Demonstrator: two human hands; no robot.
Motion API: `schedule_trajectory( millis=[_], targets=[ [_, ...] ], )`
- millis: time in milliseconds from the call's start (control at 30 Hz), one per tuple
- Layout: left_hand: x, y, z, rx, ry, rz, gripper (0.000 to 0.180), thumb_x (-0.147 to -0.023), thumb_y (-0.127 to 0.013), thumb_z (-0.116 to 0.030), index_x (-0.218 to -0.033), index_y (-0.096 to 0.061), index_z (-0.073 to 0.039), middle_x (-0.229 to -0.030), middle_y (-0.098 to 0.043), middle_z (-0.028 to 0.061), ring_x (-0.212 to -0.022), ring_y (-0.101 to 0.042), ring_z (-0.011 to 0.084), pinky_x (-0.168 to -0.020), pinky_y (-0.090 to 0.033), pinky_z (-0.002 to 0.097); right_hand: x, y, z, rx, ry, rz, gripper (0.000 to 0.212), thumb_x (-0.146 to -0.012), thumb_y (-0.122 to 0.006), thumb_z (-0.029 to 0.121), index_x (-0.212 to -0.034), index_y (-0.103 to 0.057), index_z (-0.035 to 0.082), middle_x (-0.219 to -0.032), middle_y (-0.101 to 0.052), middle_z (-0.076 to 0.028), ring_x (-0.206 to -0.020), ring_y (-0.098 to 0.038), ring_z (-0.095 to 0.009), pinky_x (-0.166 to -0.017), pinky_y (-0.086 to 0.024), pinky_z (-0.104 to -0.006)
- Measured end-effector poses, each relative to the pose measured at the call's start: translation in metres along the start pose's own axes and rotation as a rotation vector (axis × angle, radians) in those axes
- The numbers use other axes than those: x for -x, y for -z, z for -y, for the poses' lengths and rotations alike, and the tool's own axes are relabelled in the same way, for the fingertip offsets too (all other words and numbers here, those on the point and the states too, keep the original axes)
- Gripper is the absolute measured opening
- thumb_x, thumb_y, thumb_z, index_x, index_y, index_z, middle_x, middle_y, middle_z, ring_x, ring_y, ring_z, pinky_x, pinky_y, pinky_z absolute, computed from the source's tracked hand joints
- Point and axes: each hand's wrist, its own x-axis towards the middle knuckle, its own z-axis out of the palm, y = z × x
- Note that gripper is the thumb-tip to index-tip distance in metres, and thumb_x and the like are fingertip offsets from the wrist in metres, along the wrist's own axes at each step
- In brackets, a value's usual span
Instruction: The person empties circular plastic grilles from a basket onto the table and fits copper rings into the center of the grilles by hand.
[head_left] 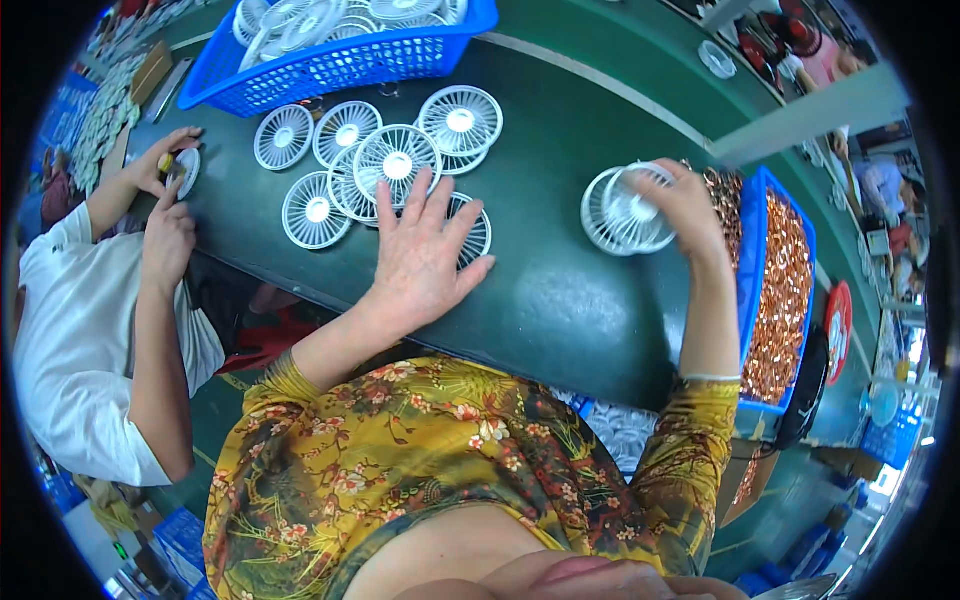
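Observation:
White round fan grilles with thin spokes lie in a loose, overlapping group on the green table. My left hand (pixel 425 250) is spread open, palm down, its fingertips on the near edge of the uppermost grille (pixel 397 163). To the right, my right hand (pixel 685 205) has its fingers closed on the rim of another fan grille (pixel 648 225). That one overlaps a second grille (pixel 597 215) beneath or behind it; whether the hand holds both I cannot tell. Part of a grille (pixel 478 235) shows beside my left hand, the rest hidden by it.
A blue basket (pixel 340 85) heaped with grilles stands at the far left. On the right, a blue bin (pixel 750 345) holds copper-coloured metal pieces (pixel 780 300), with more heaped beside it. At left, a co-worker in a white shirt (pixel 100 350) handles a small white grille (pixel 187 172).

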Motion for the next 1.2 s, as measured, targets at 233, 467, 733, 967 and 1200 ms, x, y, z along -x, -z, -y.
schedule_trajectory(
  millis=[233,467,733,967,1200],
  targets=[
    [-0.047,-0.006,-0.011,0.093,-0.109,-0.101,0.055,-0.080,-0.068,-0.036,-0.127,-0.053,-0.013,-0.143,-0.035,0.0158,-0.136,-0.027,0.0365,-0.108,-0.014,0.0616,-0.166,0.095,-0.029,-0.219,0.119,-0.405,0.053,-0.078,-0.074,0.035,-0.108,-0.061,-0.007,-0.094,-0.067,-0.013,-0.081,-0.065,-0.019,-0.075,-0.051,-0.0316],
    [-0.048,-0.026,0.006,-0.116,0.029,0.056,0.063,-0.084,-0.055,-0.053,-0.132,-0.050,-0.012,-0.145,-0.034,0.0124,-0.139,-0.022,0.0334,-0.109,-0.007,0.0618,-0.224,-0.021,0.056,0.411,0.376,-0.313,0.083,-0.079,-0.056,0.063,-0.129,-0.049,-0.004,-0.126,-0.054,-0.025,-0.120,-0.052,-0.031,-0.099,-0.041,-0.0400],
    [-0.032,-0.015,0.012,-0.115,0.093,0.029,0.057,-0.084,-0.058,-0.048,-0.130,-0.053,-0.015,-0.145,-0.034,0.0137,-0.138,-0.023,0.0363,-0.108,-0.009,0.0632,-0.204,-0.155,0.123,-0.268,0.117,0.217,0.029,-0.078,-0.065,0.012,-0.103,-0.058,0.000,-0.090,-0.065,-0.011,-0.070,-0.064,-0.019,-0.061,-0.060,-0.0378],
    [-0.012,-0.001,0.027,-0.153,0.132,0.008,0.053,-0.083,-0.059,-0.044,-0.126,-0.056,-0.013,-0.143,-0.037,0.0127,-0.136,-0.027,0.0347,-0.110,-0.010,0.0597,-0.156,-0.073,0.071,-0.469,0.156,0.109,0.015,-0.074,-0.064,0.003,-0.086,-0.057,-0.002,-0.074,-0.058,-0.006,-0.064,-0.057,-0.016,-0.059,-0.047,-0.0293],
    [-0.014,0.000,0.030,-0.095,0.116,-0.043,0.050,-0.081,-0.065,-0.034,-0.120,-0.055,-0.005,-0.138,-0.043,0.0141,-0.134,-0.031,0.0361,-0.107,-0.013,0.0623,-0.083,-0.011,0.027,-0.573,0.096,-0.157,0.017,-0.075,-0.062,0.003,-0.090,-0.061,-0.005,-0.079,-0.063,-0.011,-0.068,-0.060,-0.017,-0.063,-0.049,-0.0282]
  ],
)
